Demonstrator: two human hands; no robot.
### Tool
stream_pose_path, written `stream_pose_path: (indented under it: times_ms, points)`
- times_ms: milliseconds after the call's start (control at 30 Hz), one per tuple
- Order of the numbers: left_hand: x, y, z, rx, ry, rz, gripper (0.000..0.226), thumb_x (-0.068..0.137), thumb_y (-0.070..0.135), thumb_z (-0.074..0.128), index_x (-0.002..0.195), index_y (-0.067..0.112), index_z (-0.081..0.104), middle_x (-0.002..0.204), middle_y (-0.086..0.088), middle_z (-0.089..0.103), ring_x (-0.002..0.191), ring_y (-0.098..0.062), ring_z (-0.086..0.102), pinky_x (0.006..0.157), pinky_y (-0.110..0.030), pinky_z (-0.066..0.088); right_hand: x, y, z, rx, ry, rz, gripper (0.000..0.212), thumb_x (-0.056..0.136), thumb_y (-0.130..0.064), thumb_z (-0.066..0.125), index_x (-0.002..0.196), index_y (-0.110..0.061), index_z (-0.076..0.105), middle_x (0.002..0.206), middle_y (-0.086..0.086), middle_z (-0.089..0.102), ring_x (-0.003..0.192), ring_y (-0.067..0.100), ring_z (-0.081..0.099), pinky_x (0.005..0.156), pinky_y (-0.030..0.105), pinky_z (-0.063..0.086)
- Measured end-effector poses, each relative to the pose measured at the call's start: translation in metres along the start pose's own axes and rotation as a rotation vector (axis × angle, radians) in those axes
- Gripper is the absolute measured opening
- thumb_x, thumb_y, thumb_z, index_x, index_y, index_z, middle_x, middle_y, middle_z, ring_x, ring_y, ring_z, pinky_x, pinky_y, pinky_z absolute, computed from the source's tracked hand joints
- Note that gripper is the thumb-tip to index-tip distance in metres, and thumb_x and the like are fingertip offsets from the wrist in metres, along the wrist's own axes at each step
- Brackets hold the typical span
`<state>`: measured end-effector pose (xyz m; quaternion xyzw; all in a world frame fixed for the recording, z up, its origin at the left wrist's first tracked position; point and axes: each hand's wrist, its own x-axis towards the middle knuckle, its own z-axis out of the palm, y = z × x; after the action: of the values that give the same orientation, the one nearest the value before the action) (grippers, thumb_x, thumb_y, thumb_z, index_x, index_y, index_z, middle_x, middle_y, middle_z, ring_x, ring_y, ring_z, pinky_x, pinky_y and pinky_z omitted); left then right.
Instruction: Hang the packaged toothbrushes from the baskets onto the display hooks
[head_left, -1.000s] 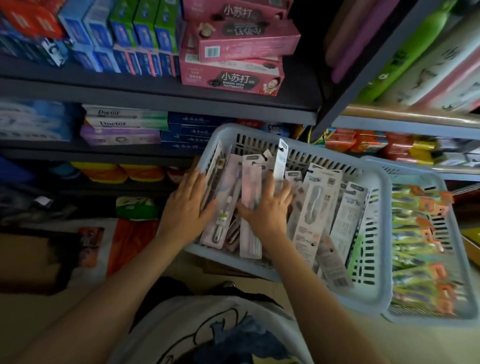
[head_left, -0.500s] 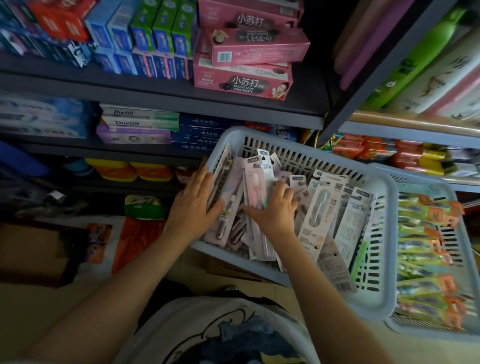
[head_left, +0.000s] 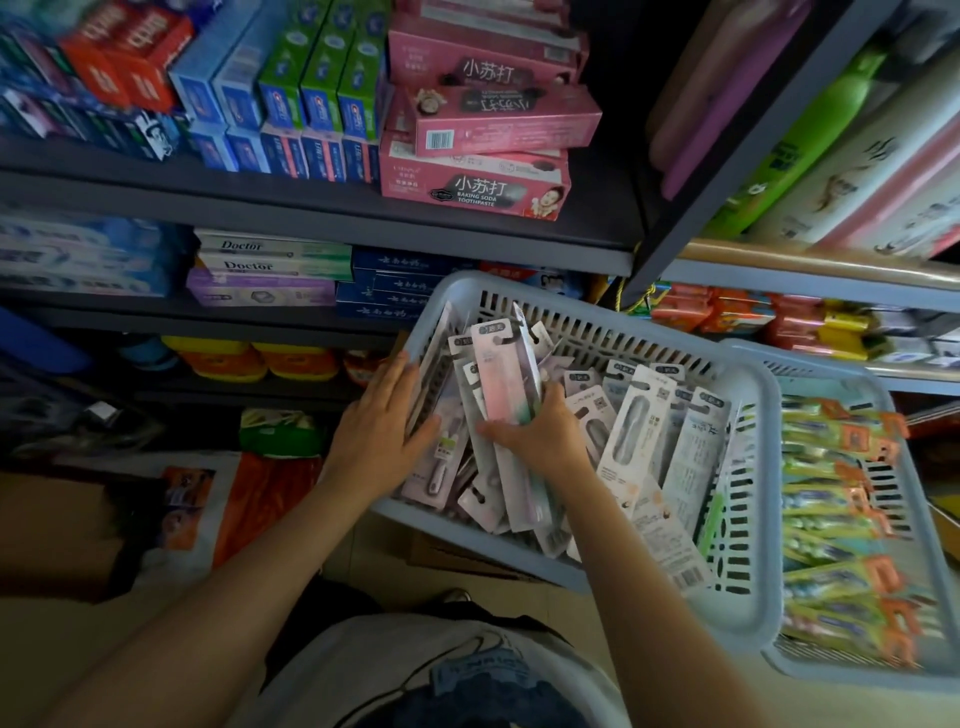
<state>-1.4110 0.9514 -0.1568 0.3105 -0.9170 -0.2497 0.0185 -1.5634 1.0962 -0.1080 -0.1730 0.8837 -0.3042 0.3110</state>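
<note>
A pale blue slotted basket (head_left: 748, 441) holds several packaged toothbrushes. My right hand (head_left: 540, 436) grips a small stack of pink packaged toothbrushes (head_left: 501, 374), tilted up out of the pile. My left hand (head_left: 382, 434) lies flat with straight fingers against the packs at the basket's left wall. White packaged toothbrushes (head_left: 631, 421) lean in the basket's right half. A second pale blue basket (head_left: 914, 499) to the right holds green and orange toothbrush packs (head_left: 841, 493). No display hooks are in view.
Dark shelves (head_left: 311, 218) above and behind carry toothpaste boxes: pink ones (head_left: 475, 189), blue and green ones (head_left: 311, 88). A shelf upright (head_left: 737, 156) rises at right. Bags and a cardboard box (head_left: 47, 530) lie on the floor at left.
My right hand has gathered the pink packs and lifted their tops higher and leftward. My left hand stayed flat at the basket's left side. The view drew closer.
</note>
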Motion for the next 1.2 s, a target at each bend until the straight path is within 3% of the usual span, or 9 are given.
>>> stream_pose_path:
  times_ms: [100, 267, 400, 533, 767, 900, 1000, 1100, 1200]
  points:
    - [0.003, -0.002, 0.000, -0.050, -0.001, 0.006, 0.076, 0.100, 0.060, 0.034, 0.161, 0.019, 0.014, 0.170, 0.003, 0.002, 0.156, -0.018, 0.005, 0.121, -0.048, 0.022, -0.004, -0.012, -0.011, 0.163, 0.051, -0.073, 0.074, 0.075, -0.039, 0.088, 0.126, -0.023, 0.037, 0.103, -0.013, 0.056, 0.082, 0.000, 0.057, 0.055, 0.012, 0.044]
    - [0.004, 0.024, -0.017, -0.338, 0.106, -0.009, 0.076, 0.092, 0.068, 0.032, 0.153, 0.022, 0.039, 0.162, 0.006, 0.028, 0.151, -0.012, 0.018, 0.124, -0.041, 0.015, -0.004, -0.041, -0.031, 0.433, 0.123, -0.126, 0.062, 0.077, -0.036, 0.086, 0.124, -0.019, 0.050, 0.107, -0.005, 0.068, 0.090, 0.011, 0.071, 0.071, 0.024, 0.062]
    - [0.006, 0.076, -0.047, -0.917, -0.160, -0.085, 0.036, 0.100, 0.055, 0.048, 0.132, 0.041, 0.057, 0.133, 0.019, 0.060, 0.122, 0.001, 0.055, 0.109, -0.032, 0.043, -0.006, -0.055, -0.040, 0.688, 0.085, -0.077, 0.036, 0.085, -0.027, 0.081, 0.113, -0.016, 0.062, 0.098, 0.002, 0.077, 0.084, 0.017, 0.076, 0.082, 0.040, 0.063]
    - [0.011, 0.096, -0.054, -1.176, -0.288, -0.265, 0.016, 0.100, 0.037, 0.058, 0.113, 0.036, 0.067, 0.110, 0.005, 0.076, 0.101, -0.016, 0.073, 0.095, -0.041, 0.057, -0.008, -0.055, -0.044, 0.812, 0.034, -0.012, 0.030, 0.088, -0.022, 0.078, 0.113, -0.010, 0.067, 0.099, 0.008, 0.078, 0.089, 0.026, 0.076, 0.086, 0.047, 0.061]
    - [0.019, 0.080, -0.062, -1.275, -0.174, -0.353, 0.025, 0.105, 0.027, 0.050, 0.119, 0.016, 0.066, 0.093, -0.006, 0.078, 0.086, -0.026, 0.075, 0.084, -0.045, 0.060, -0.006, -0.041, -0.055, 0.840, 0.031, 0.038, 0.081, 0.060, -0.046, 0.084, 0.120, 0.004, 0.061, 0.103, 0.026, 0.073, 0.092, 0.042, 0.073, 0.087, 0.061, 0.058]
    - [0.023, 0.089, -0.069, -1.318, -0.228, -0.404, 0.026, 0.097, 0.031, 0.065, 0.116, 0.014, 0.062, 0.075, -0.003, 0.074, 0.065, -0.017, 0.070, 0.059, -0.030, 0.055, -0.011, -0.039, -0.061, 0.892, -0.016, 0.080, 0.042, 0.081, -0.027, 0.080, 0.111, -0.003, 0.065, 0.099, 0.019, 0.074, 0.092, 0.036, 0.073, 0.088, 0.052, 0.059]
    - [0.024, 0.094, -0.069, -1.211, -0.252, -0.409, 0.033, 0.093, 0.021, 0.070, 0.121, 0.015, 0.053, 0.059, 0.002, 0.057, 0.043, -0.012, 0.049, 0.040, -0.022, 0.037, -0.008, -0.035, -0.061, 0.923, -0.072, 0.121, 0.023, 0.089, -0.018, 0.076, 0.103, -0.004, 0.066, 0.084, 0.010, 0.074, 0.078, 0.027, 0.074, 0.073, 0.041, 0.060]
    - [0.026, 0.097, -0.070, -1.228, -0.272, -0.488, 0.024, 0.097, 0.026, 0.060, 0.120, 0.018, 0.059, 0.074, -0.003, 0.058, 0.049, -0.014, 0.051, 0.048, -0.026, 0.041, -0.010, -0.037, -0.064, 0.969, -0.095, 0.123, 0.023, 0.089, -0.017, 0.076, 0.104, -0.003, 0.067, 0.078, 0.008, 0.073, 0.066, 0.021, 0.073, 0.060, 0.033, 0.058]
    - [0.023, 0.100, -0.074, -1.303, -0.376, -0.541, 0.029, 0.098, 0.038, 0.060, 0.116, 0.018, 0.071, 0.101, -0.013, 0.075, 0.082, -0.027, 0.072, 0.073, -0.037, 0.055, -0.010, -0.039, -0.067, 1.033, -0.094, 0.095, 0.022, 0.089, -0.014, 0.075, 0.106, -0.003, 0.068, 0.082, 0.010, 0.073, 0.067, 0.022, 0.073, 0.060, 0.034, 0.060]
